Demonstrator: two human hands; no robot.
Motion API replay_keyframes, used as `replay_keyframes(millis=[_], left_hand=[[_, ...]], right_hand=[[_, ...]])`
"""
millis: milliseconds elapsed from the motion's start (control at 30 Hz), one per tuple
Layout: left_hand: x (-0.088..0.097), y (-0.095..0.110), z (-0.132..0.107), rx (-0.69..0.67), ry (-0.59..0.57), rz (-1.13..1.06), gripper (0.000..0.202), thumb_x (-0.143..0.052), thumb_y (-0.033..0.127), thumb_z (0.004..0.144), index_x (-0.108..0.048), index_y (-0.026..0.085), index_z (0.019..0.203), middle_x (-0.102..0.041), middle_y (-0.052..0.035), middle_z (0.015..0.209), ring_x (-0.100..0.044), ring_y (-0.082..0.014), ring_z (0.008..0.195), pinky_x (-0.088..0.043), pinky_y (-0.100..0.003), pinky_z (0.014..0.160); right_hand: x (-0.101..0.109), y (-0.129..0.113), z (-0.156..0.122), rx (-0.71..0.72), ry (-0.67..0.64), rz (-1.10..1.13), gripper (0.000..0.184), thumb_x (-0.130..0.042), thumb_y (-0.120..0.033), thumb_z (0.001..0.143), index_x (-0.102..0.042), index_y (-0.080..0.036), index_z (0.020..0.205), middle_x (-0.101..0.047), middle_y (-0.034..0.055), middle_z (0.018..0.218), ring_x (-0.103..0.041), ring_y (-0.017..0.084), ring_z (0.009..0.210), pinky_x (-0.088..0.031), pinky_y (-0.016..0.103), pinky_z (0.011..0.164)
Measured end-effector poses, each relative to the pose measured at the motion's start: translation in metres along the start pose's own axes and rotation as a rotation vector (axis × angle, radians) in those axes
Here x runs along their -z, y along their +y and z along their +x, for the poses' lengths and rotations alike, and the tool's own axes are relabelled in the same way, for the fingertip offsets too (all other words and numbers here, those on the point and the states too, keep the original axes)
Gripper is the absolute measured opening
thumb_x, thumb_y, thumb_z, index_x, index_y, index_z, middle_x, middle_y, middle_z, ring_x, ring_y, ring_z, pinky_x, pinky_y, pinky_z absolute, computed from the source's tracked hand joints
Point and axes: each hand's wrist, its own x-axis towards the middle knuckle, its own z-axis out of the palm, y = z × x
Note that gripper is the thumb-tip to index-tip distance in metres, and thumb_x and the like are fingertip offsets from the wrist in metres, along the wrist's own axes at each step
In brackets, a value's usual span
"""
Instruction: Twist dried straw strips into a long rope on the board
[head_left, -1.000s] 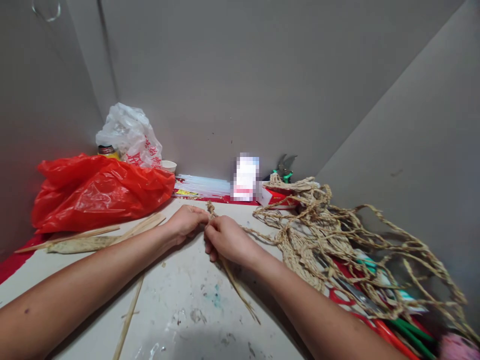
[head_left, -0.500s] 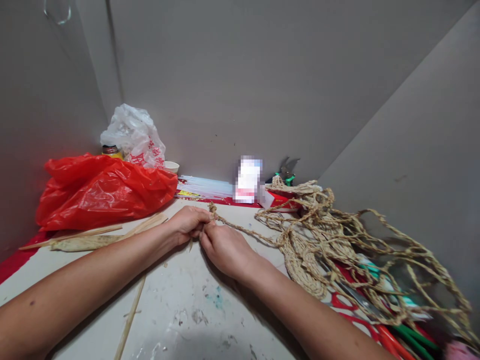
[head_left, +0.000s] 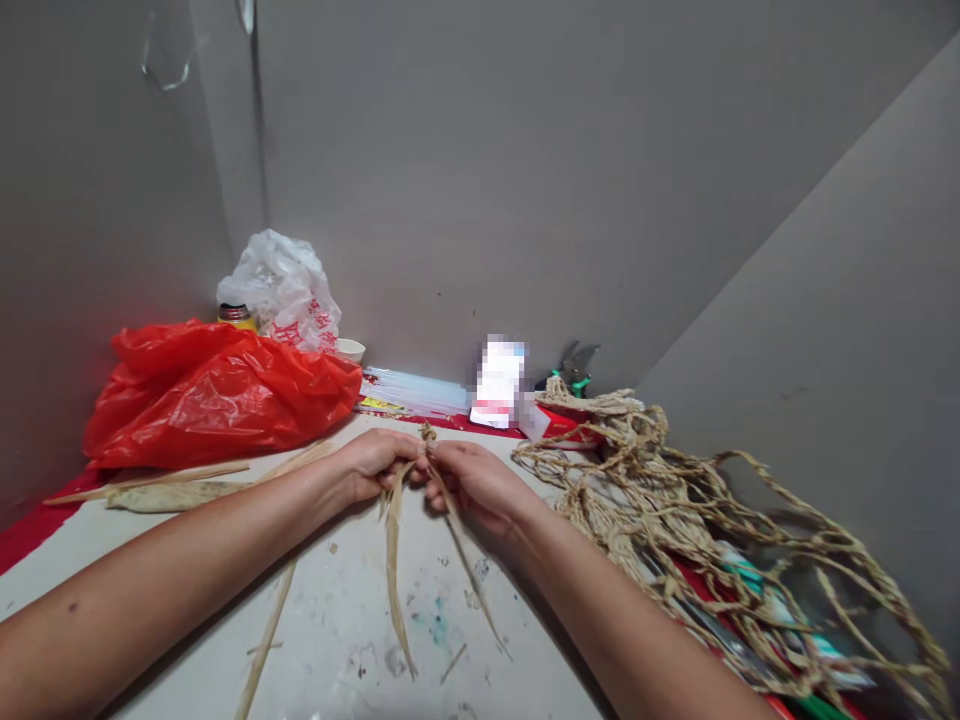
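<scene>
My left hand (head_left: 381, 464) and my right hand (head_left: 466, 482) meet over the middle of the white board, fingers closed on a twisted straw cord (head_left: 427, 433). Its knotted end pokes up just beyond my fingertips. Two loose straw strands hang toward me: one strand (head_left: 395, 580) below my left fingers, another strand (head_left: 472, 570) from under my right hand. To the right lies a tangled heap of braided straw rope (head_left: 652, 480). My fingertips partly hide where the strands meet the cord.
A red plastic bag (head_left: 225, 400), a white plastic bag (head_left: 285, 285) and a small bowl (head_left: 350, 350) sit at the back left. Clear sticks (head_left: 416, 390), a phone (head_left: 499, 385) and pruning shears (head_left: 577, 368) stand along the wall. Dry leaf strips (head_left: 176, 495) lie at left.
My hands have turned and opened out slightly, so two loose strands now hang down toward me. The cord length that ran right to the heap no longer shows. The view has tilted up slightly.
</scene>
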Motion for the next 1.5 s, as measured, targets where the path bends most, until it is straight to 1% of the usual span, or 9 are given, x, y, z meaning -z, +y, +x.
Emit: replay_keyframes(millis=[200,333,467,667,833,1100,1267,1400,1500], left_hand=[[0.000,0.001,-0.001,0.016,0.056,0.019,0.018,-0.061,0.011,0.055,-0.059,0.012,0.072,-0.056,0.0017,0.052,-0.029,-0.0015,0.035,-0.004,-0.021,0.039],[0.000,-0.001,0.000,-0.002,0.061,0.073,0.016,-0.063,0.013,0.054,-0.056,0.013,0.069,-0.060,-0.0001,0.053,-0.027,-0.0013,0.034,-0.007,-0.021,0.038],[0.001,-0.002,0.000,-0.062,0.054,0.066,0.017,-0.066,0.013,0.053,-0.056,0.014,0.068,-0.060,-0.0012,0.055,-0.047,-0.0062,0.045,-0.019,-0.018,0.041],[0.002,0.007,-0.005,-0.030,0.088,0.204,0.011,-0.063,0.016,0.057,-0.061,0.013,0.067,-0.040,0.0079,0.039,-0.022,-0.0023,0.035,-0.008,-0.021,0.040],[0.000,0.015,-0.009,0.022,0.031,0.301,0.010,-0.062,0.022,0.062,-0.062,0.013,0.067,-0.040,0.0074,0.040,-0.022,-0.0029,0.034,-0.007,-0.021,0.039],[-0.021,-0.003,-0.022,-0.153,0.143,0.598,0.013,-0.050,0.011,0.071,-0.055,0.015,0.082,-0.055,0.0040,0.048,-0.043,-0.0083,0.034,-0.027,-0.019,0.038],[-0.016,0.003,-0.021,-0.085,0.101,0.638,0.017,-0.053,0.017,0.071,-0.059,0.014,0.087,-0.057,0.0022,0.048,-0.050,-0.0117,0.040,-0.033,-0.020,0.043],[-0.001,0.008,-0.010,-0.324,0.298,0.652,0.010,-0.056,0.020,0.068,-0.062,0.014,0.073,-0.055,0.0028,0.053,-0.046,-0.0086,0.047,-0.031,-0.019,0.047],[0.000,0.002,-0.004,-0.205,0.163,0.459,0.009,-0.053,0.017,0.068,-0.059,0.014,0.074,-0.056,0.0020,0.057,-0.047,-0.0081,0.049,-0.035,-0.020,0.050]], right_hand=[[0.010,-0.004,-0.001,-0.197,-0.113,0.032,0.023,-0.052,-0.036,0.084,-0.048,-0.017,0.072,-0.027,-0.0108,0.047,-0.015,0.002,0.035,-0.008,0.012,0.032],[0.015,-0.004,0.003,-0.235,-0.159,0.022,0.020,-0.051,-0.031,0.082,-0.045,-0.017,0.068,-0.027,-0.0110,0.046,-0.011,0.003,0.035,-0.006,0.013,0.032],[0.014,-0.001,0.005,-0.277,-0.155,0.141,0.017,-0.046,-0.025,0.081,-0.047,-0.016,0.066,-0.023,-0.0114,0.044,-0.009,0.003,0.034,-0.005,0.013,0.031],[0.007,0.002,0.005,-0.227,0.033,0.157,0.017,-0.043,-0.017,0.078,-0.048,-0.014,0.063,-0.023,-0.0113,0.041,-0.010,0.003,0.033,-0.007,0.013,0.031],[-0.001,0.002,0.001,-0.199,0.137,0.105,0.011,-0.048,-0.017,0.077,-0.053,-0.013,0.067,-0.025,-0.0116,0.039,-0.012,0.002,0.032,-0.009,0.014,0.030],[-0.005,0.008,0.002,-0.196,0.091,0.253,0.026,-0.049,-0.019,0.078,-0.032,-0.020,0.058,-0.024,-0.0119,0.037,-0.011,0.002,0.031,-0.009,0.013,0.029],[0.002,0.006,0.003,-0.185,0.084,0.228,0.020,-0.049,-0.012,0.075,-0.038,-0.018,0.059,-0.024,-0.0118,0.038,-0.011,0.002,0.032,-0.010,0.012,0.029],[0.010,0.001,0.002,-0.189,-0.008,0.188,0.009,-0.050,-0.013,0.075,-0.051,-0.013,0.066,-0.024,-0.0116,0.041,-0.011,0.002,0.034,-0.010,0.012,0.030],[0.014,0.002,0.003,-0.183,-0.055,0.128,0.008,-0.054,-0.015,0.074,-0.054,-0.011,0.067,-0.023,-0.0117,0.043,-0.011,0.001,0.035,-0.010,0.012,0.030]])
